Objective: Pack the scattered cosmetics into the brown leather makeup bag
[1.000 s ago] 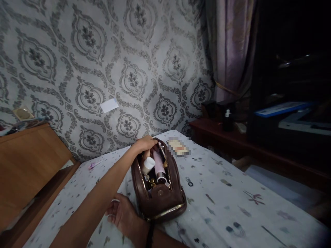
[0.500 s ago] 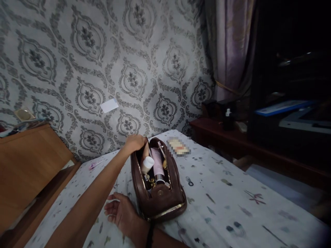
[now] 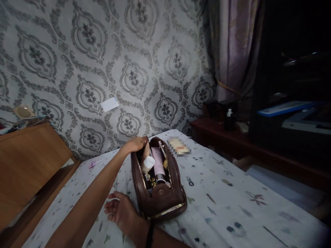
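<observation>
A brown leather pouch (image 3: 162, 203) with a gold zip lies unzipped on the bed. Its opening shows a pink tube (image 3: 158, 162), a white-capped tube (image 3: 148, 164) and some small gold items (image 3: 153, 181). At the pouch's far end, my left hand (image 3: 137, 143) is closed on the rim, its fingertips partly hidden by the leather. My right hand (image 3: 120, 210), with a black band at the wrist, rests on the sheet left of the pouch. Its fingers are loosely bent and apart, and it holds nothing.
The patterned bed sheet (image 3: 214, 213) reaches the wallpapered wall (image 3: 134, 79). Beyond the pouch lies a pixelated flat item (image 3: 179, 146). A small pink item (image 3: 94, 163) is on the sheet at left. A wooden headboard (image 3: 33, 162) stands left, a dark red shelf (image 3: 207, 129) right.
</observation>
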`<state>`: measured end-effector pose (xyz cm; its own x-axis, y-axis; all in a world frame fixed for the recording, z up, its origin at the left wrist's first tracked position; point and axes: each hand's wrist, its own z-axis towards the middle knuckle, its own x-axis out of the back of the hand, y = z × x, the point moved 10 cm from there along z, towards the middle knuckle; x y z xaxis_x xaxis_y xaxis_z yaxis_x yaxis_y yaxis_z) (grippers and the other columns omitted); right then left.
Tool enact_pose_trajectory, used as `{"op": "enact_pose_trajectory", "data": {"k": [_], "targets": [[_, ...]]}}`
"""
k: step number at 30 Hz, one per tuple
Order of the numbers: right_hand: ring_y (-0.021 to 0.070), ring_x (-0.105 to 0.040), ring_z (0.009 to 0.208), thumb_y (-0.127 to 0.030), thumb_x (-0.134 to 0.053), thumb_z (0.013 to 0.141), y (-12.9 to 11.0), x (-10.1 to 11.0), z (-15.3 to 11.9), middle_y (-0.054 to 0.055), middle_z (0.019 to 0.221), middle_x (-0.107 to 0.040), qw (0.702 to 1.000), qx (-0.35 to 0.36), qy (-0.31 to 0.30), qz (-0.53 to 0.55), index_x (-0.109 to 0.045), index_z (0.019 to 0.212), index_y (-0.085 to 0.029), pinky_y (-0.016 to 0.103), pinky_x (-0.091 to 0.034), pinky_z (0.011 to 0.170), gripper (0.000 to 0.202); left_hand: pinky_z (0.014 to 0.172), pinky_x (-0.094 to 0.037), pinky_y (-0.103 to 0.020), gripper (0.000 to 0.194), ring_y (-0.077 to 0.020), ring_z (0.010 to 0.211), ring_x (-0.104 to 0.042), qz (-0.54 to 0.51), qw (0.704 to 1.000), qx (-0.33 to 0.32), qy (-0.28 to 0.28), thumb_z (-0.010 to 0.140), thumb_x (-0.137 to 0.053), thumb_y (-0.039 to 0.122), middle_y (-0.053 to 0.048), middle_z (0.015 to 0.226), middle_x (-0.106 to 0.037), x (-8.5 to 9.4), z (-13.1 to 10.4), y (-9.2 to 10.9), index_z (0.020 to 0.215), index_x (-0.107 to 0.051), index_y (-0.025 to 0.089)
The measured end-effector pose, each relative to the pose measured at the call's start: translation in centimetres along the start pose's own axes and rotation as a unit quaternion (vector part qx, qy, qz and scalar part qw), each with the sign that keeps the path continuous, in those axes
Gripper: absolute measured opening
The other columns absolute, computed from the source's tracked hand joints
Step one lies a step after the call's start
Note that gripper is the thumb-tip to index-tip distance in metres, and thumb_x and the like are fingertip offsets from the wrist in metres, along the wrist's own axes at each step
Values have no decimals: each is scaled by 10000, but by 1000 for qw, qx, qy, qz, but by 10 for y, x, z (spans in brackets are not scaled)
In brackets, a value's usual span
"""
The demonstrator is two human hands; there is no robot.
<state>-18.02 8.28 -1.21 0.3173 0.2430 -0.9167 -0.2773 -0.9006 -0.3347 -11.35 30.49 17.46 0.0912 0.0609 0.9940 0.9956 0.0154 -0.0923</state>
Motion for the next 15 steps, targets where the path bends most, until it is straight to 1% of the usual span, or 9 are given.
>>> {"op": "enact_pose_trajectory", "data": {"k": [3, 5, 9, 12, 15], "targets": [[128, -565, 495, -344, -563, 901, -2, 0, -2, 34, 583, -635, 1000, 5, 6, -3, -627, 768, -132, 232, -338, 530, 259, 767, -493, -301, 296, -256, 925, -697, 28, 999, 6, -25, 877, -468, 244, -147, 1034, -753, 2, -8, -1, 938, -740, 143], [128, -564, 493, -325, -528, 920, -3, -1, -5, 36, 578, -635, 1000, 7, 11, 0, -631, 771, -128, 233, -344, 530, 268, 738, -495, -314, 268, -277, 898, -700, 45, 998, 7, -39, 828, -521, 250, -156, 1004, -754, 8, -13, -1, 925, -745, 139], [125, -557, 479, -281, -461, 948, -4, -2, -9, 40, 573, -640, 1000, 0, 24, 5, -633, 765, -124, 238, -345, 532, 296, 725, -498, -345, 258, -304, 869, -694, 65, 996, -3, -57, 799, -524, 258, -154, 909, -754, 17, -17, 1, 864, -747, 144], [128, -570, 487, -294, -477, 945, -4, -2, -9, 35, 566, -639, 1000, 3, 29, 3, -631, 756, -129, 233, -338, 530, 295, 769, -501, -345, 193, -293, 849, -690, 66, 995, -11, -68, 764, -566, 254, -124, 800, -747, 14, -17, 0, 779, -738, 169], [124, -573, 483, -324, -540, 919, -4, -2, -9, 31, 560, -636, 1000, 2, 28, 5, -631, 753, -129, 229, -333, 530, 271, 843, -493, -321, 143, -281, 947, -675, 51, 997, -22, -57, 732, -614, 260, -104, 818, -756, 8, -14, -1, 781, -731, 193]]}}
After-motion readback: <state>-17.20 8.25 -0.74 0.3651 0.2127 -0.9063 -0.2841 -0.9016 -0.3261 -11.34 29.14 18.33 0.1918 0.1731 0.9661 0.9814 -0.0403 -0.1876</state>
